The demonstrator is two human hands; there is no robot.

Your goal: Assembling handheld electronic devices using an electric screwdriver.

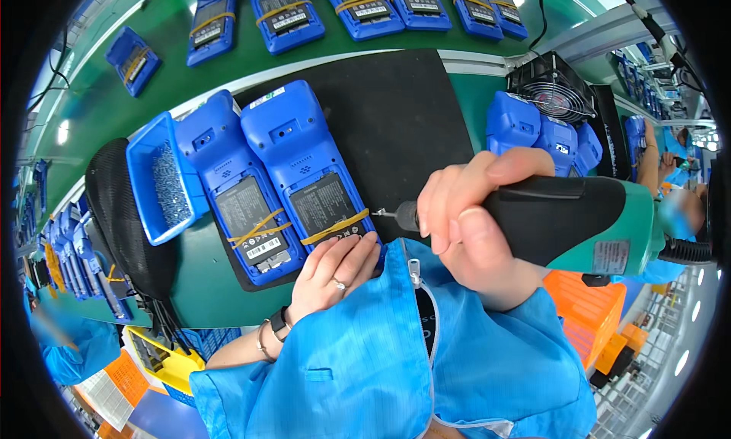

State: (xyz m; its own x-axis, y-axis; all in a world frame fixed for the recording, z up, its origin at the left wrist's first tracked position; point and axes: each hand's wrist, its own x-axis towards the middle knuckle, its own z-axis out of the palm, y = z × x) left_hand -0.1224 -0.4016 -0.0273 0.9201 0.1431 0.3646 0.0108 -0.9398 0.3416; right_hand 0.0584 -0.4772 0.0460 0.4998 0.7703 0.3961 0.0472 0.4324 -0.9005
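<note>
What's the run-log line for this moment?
left hand: steadying blue handheld terminal | right hand: gripping electric screwdriver, bit at terminal's lower edge | screw bin: left of second terminal

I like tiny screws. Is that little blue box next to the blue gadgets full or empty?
Partly full. The blue tray holds a heap of small silvery screws, with bare blue floor and walls showing around them.

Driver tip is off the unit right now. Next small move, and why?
Probably bring the electric screwdriver tip left and down onto the near edge of the blue handheld unit. The right hand holds it sideways with the bit beside the unit, while the left hand steadies that end.
</note>
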